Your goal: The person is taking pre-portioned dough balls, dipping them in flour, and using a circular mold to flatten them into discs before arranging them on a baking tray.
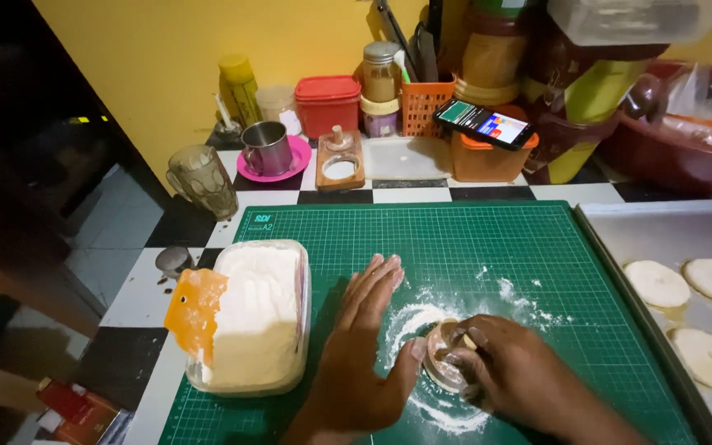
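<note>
Right hand point(511, 371) clamped over a round wooden dough press point(447, 356), fingers curled on its top and far rim, pressing it down onto the floured patch point(447, 412) of the green cutting mat point(488, 247) directly beneath the palm. Left hand point(364, 346) laid flat and unclenched on the mat just left of the press, thumb touching its near-left edge, grasping nothing, so nearer hand clearly the right. Tub of white dough point(257, 317) with an orange scraper point(194, 309) further left of that flat hand; baking tray point(661, 235) with pale dough rounds point(657, 283) well off to the right of the pressing hand.
</note>
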